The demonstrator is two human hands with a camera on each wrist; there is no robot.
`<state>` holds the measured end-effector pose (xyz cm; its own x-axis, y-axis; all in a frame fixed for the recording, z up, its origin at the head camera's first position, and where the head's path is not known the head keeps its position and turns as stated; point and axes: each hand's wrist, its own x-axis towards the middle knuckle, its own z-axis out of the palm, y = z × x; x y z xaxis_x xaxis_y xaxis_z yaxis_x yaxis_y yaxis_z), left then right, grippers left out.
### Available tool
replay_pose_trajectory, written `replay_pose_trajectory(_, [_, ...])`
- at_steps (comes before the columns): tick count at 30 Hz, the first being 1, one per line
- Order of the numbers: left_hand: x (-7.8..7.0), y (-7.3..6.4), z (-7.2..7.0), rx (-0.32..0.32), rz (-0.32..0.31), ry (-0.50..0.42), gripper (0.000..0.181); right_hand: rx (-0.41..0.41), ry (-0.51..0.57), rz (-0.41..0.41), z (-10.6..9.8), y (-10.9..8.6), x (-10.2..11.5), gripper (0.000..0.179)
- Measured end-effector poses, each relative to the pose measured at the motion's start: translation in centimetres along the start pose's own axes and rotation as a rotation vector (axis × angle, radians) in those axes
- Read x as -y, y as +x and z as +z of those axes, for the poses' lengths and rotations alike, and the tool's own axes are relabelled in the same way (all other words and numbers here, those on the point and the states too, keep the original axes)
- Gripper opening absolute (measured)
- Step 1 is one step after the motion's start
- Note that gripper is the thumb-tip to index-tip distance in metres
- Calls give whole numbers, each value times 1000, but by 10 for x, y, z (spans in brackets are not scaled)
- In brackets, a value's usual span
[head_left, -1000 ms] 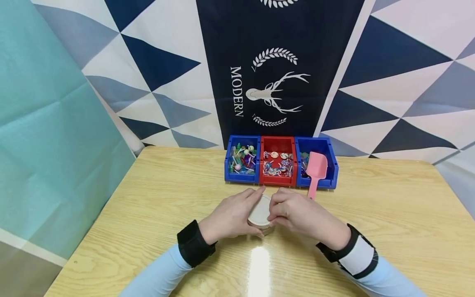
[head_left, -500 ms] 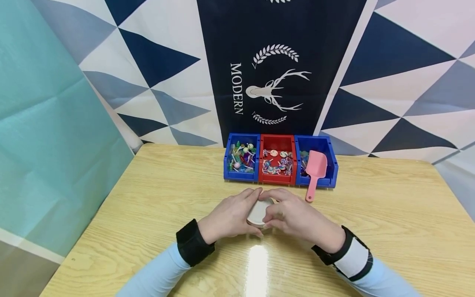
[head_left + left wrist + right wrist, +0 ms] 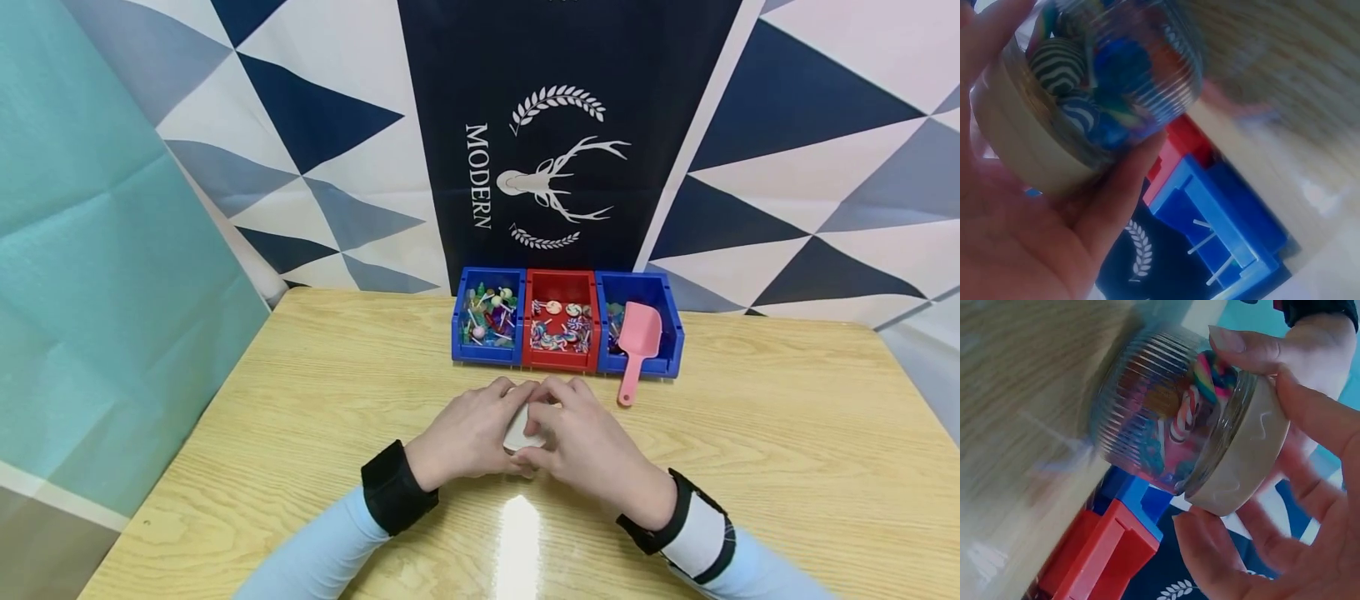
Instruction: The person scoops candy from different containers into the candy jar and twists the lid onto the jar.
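A clear ribbed glass jar (image 3: pixel 1147 406) filled with colourful lollipops and beads stands on the table, its cream lid (image 3: pixel 519 436) on top. From the left side my left hand (image 3: pixel 467 432) grips the jar, thumb and forefinger spread round it near the lid. My right hand (image 3: pixel 592 440) bends over the lid from the right, fingers and thumb curled at its rim. In the right wrist view, that hand's fingertips (image 3: pixel 1200 528) touch the lid's edge. The head view hides most of the glass behind both hands.
Behind the hands stand three joined bins: a blue bin (image 3: pixel 487 357) and a red bin (image 3: pixel 561 362) with small candies, and another blue bin (image 3: pixel 656 287) at right. A pink scoop (image 3: pixel 640 333) leans in that one, handle over its front. A patterned cloth wall is behind.
My right hand lifts its fingers a little and resets them round the lid's rim, its wrist shifting left and nearer. My left hand keeps its hold on the jar.
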<state>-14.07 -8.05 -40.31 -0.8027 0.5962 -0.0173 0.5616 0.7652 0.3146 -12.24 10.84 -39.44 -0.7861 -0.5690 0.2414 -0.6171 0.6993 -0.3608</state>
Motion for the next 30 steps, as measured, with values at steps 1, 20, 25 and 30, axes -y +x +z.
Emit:
replay_pose_trajectory(1, [0,0,0,0,-6,2,98,-2,-23,0,0,0,0,29])
replay_pose_trajectory(20, [2,-3,5,3,15,-53,100,151,109,-209,-23,-3,-13,14])
replay_pose_trajectory(25, [2,-3,5,17,31,-57,97,62,94,-254,-11,-2,-10,11])
replay_pose_trajectory(30, [5,-3,6,8,49,-55,96,-41,68,-269,6,-3,0,10])
